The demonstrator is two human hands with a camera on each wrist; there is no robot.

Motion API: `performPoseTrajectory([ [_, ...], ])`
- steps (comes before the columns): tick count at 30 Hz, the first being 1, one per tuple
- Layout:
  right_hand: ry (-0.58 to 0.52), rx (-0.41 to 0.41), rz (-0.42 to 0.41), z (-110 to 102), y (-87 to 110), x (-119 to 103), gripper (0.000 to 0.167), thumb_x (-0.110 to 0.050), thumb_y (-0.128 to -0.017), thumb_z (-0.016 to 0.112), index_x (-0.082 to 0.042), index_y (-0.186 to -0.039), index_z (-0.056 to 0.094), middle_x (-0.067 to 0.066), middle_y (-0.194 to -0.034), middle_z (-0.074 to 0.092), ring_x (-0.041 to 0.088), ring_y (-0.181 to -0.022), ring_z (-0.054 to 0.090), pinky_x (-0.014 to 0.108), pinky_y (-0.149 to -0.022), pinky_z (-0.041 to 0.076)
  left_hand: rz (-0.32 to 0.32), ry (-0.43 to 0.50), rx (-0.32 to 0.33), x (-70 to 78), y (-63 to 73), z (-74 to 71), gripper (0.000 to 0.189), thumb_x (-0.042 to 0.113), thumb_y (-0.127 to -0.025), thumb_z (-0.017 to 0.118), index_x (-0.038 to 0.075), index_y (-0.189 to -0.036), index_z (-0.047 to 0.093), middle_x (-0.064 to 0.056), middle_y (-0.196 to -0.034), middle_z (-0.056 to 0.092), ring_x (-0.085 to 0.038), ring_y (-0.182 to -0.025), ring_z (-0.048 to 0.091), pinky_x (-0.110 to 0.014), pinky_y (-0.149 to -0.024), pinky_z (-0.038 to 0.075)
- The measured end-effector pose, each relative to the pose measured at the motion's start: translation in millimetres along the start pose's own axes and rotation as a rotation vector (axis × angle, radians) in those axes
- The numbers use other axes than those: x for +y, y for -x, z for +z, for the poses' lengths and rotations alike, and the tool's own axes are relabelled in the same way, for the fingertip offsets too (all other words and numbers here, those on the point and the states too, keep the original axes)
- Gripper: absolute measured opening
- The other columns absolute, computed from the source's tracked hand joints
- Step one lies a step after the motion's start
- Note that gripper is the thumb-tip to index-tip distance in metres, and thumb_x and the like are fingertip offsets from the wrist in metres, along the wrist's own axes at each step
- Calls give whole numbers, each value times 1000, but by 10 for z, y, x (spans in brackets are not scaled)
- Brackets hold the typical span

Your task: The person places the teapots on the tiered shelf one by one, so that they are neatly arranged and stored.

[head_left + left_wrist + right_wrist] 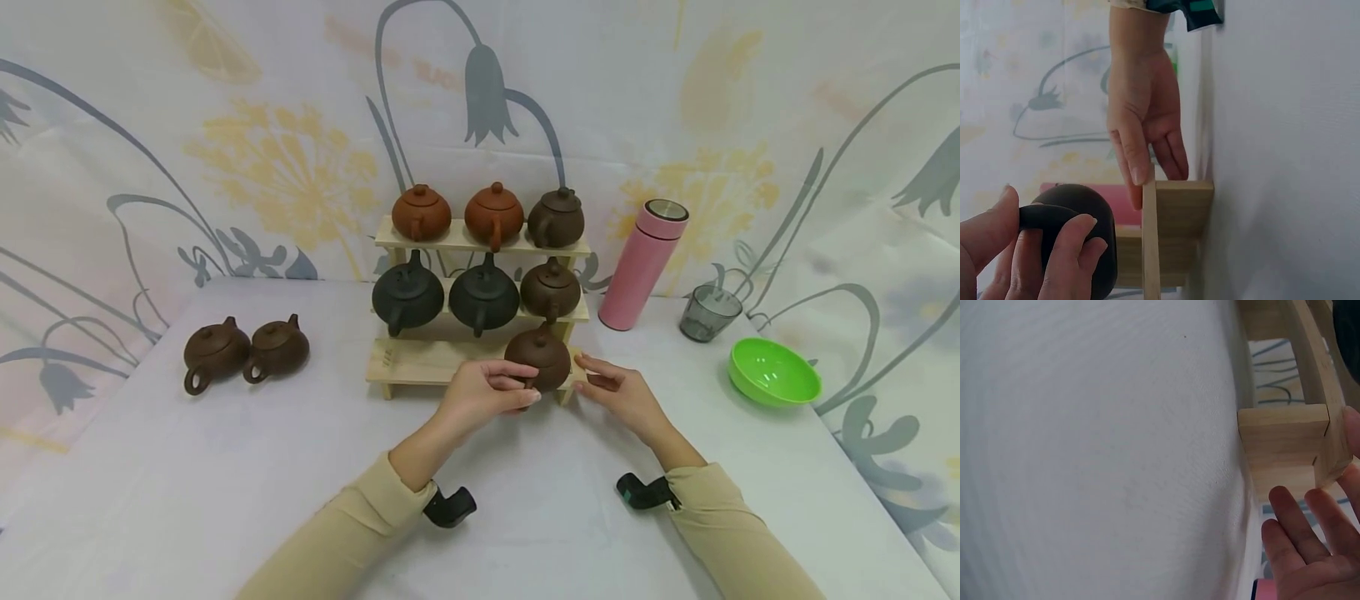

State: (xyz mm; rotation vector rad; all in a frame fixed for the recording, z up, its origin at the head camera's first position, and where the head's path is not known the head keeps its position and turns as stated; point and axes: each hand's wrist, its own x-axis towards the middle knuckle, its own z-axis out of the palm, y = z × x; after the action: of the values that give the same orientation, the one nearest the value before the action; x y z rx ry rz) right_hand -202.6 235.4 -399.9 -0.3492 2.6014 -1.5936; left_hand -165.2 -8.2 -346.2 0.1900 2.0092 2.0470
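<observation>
My left hand (483, 390) pinches the handle of a dark brown teapot (549, 360), which is at the right end of the bottom shelf of a wooden rack (416, 360). In the left wrist view, thumb and fingers surround the handle of the teapot (1099, 240). I cannot tell whether its base touches the board. My right hand (621, 400) is at the rack's lower right corner, its fingers fairly straight. In the right wrist view, the thumb and forefinger of that hand (1319, 550) touch the board's end (1334, 453).
Reddish teapots (495, 215) and a brown one (557, 221) occupy the top shelf; black teapots (408, 296) and a brown one (551, 290) stand below. Two brown teapots (216, 350) sit at left. A pink flask (641, 271), grey cup (708, 315) and green bowl (772, 375) are right.
</observation>
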Motion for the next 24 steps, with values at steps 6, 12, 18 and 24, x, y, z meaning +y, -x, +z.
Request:
performPoseTrajectory([
  [6,12,4,24,3,10,-5,52,-18,-87,68,0,-132,50,17,-137,44,33,-117,50,37,-92,45,4,18,37,-45,-87,129,26,1,-76,76,-1,-102,71,-11,-79,69,-14,-69,66,-34,-68,56],
  [12,-7,-10,32,23,13,-25,52,-17,-87,68,2,-131,50,19,-134,48,32,-114,53,34,-88,47,8,-22,102,-123,-109,238,24,4,-75,78,2,-98,72,-8,-78,70,-13,-68,66,-34,-67,56],
  [18,16,-16,48,-12,-9,-51,55,-25,-87,68,-1,-133,49,17,-135,47,31,-115,52,44,-92,45,64,-87,158,-134,-134,293,22,7,-74,79,5,-95,73,-6,-77,70,-13,-68,67,-26,-61,54],
  [24,52,-23,134,-63,7,-21,58,-33,-87,67,-8,-136,49,14,-134,49,29,-117,51,51,-94,40,97,-122,173,-175,-139,350,22,10,-73,80,7,-94,74,-4,-76,70,-9,-69,65,-21,-57,50],
])
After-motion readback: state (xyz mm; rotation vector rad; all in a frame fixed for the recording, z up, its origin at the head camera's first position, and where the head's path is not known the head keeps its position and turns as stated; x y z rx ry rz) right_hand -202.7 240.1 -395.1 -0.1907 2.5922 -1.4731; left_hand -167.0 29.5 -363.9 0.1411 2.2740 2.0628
